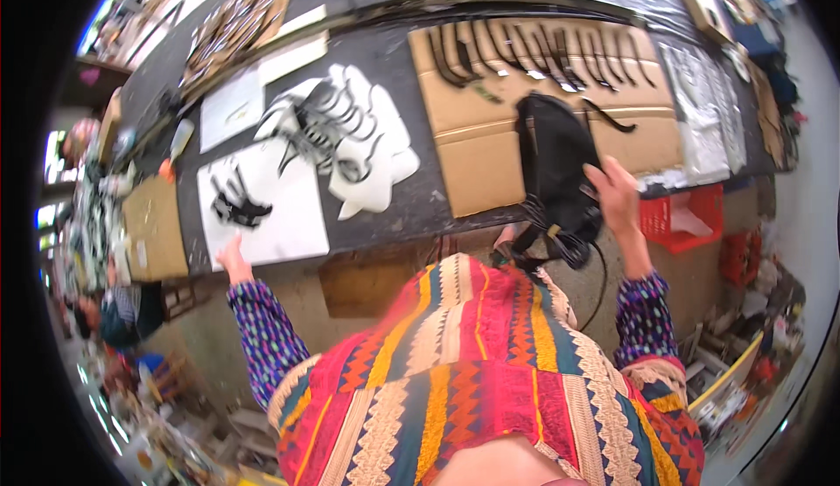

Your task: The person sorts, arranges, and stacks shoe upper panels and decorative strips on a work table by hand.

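Note:
My right hand [617, 195] is closed on the right edge of a black bag-like fabric piece [560, 149], which hangs over the table's near edge. Thin black cords [564, 243] dangle in a bundle from its lower end. At the near edge of a white sheet [293, 223], my left hand [234, 260] has its fingers stretched out and appears to hold nothing; whether it touches the sheet is blurred. A small cluster of black curved pieces [241, 206] lies on that sheet, just beyond the left hand.
A cardboard sheet [477, 167] carries a row of dark curved strips [542, 53]. White cut pieces with black curved parts [350, 127] lie mid-table. A clear plastic packet [704, 110] sits at right, above a red crate [687, 219]. Brown curved pieces [236, 27] lie far left.

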